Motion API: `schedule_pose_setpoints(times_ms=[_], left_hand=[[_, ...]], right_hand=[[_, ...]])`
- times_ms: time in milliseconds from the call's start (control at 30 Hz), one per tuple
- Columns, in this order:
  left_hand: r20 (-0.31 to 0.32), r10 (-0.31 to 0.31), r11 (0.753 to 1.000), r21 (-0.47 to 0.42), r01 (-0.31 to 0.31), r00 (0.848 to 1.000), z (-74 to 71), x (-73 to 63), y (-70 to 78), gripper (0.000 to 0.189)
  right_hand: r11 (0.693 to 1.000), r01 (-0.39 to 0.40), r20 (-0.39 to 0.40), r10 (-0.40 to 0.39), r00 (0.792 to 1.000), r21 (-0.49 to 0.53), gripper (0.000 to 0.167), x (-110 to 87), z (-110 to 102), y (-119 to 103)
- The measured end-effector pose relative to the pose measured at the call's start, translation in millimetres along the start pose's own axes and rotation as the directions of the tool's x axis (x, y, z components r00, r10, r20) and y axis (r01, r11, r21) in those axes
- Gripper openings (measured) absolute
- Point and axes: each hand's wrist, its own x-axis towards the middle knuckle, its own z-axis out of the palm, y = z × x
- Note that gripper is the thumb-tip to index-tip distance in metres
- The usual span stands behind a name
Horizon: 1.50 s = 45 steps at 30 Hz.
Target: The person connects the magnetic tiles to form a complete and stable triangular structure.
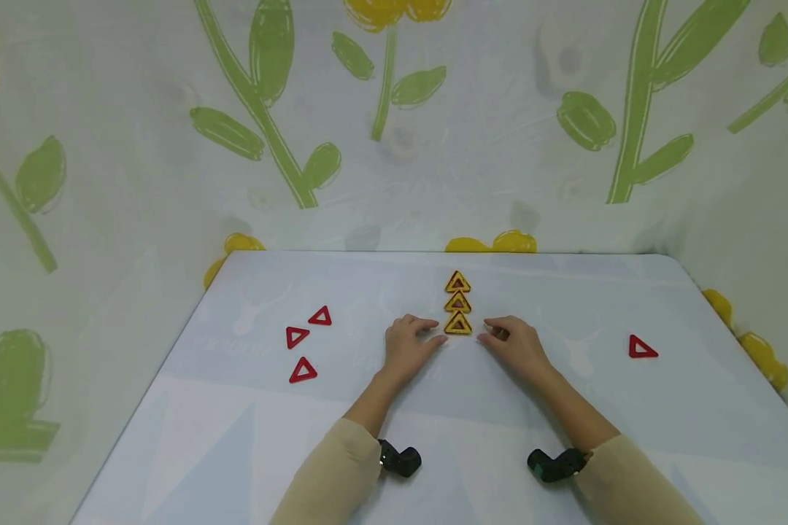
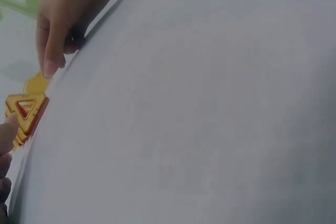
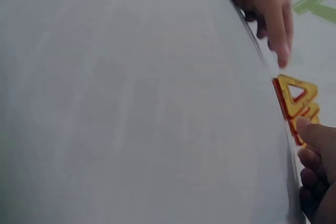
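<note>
Three yellow triangle frames stand in a column at the table's far middle, the nearest yellow triangle pointing away from me. Red shows under the yellow triangles along their edges in the right wrist view. My left hand is just left of the nearest one, thumb and fingers apart with nothing between them. On its other side my right hand mirrors this, fingers bent loosely and holding nothing. Both hands flank the yellow triangle in the left wrist view.
Three red triangle frames lie loose on the left of the white table. Another red triangle lies far to the right. A curtain with a plant print hangs behind the table's back edge.
</note>
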Motion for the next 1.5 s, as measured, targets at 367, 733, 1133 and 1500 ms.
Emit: schedule_pose_setpoints(times_ms=[367,733,1133,1500], left_hand=[[0.032,-0.092,0.993,-0.078,0.094,0.995,-33.3,-13.2,-20.0,0.042],[-0.009,-0.155,0.987,-0.042,0.155,0.988,-74.8,-34.8,-44.3,0.052],[-0.125,-0.164,0.986,0.013,0.167,0.978,-125.9,-59.4,-75.4,0.057],[-0.096,-0.294,0.951,0.069,0.301,0.951,-161.6,-79.0,-100.2,0.063]], right_hand=[[0.998,-0.062,-0.055,0.063,0.997,0.008,0.044,-5.5,-35.0,21.6],[0.991,-0.127,-0.125,0.122,0.985,-0.034,0.049,-23.4,-71.6,56.0],[0.984,-0.169,-0.169,0.159,0.973,-0.048,0.055,-45.0,-103.2,70.7],[0.951,-0.305,-0.231,0.285,0.93,-0.056,0.06,-62.9,-125.6,97.2]])
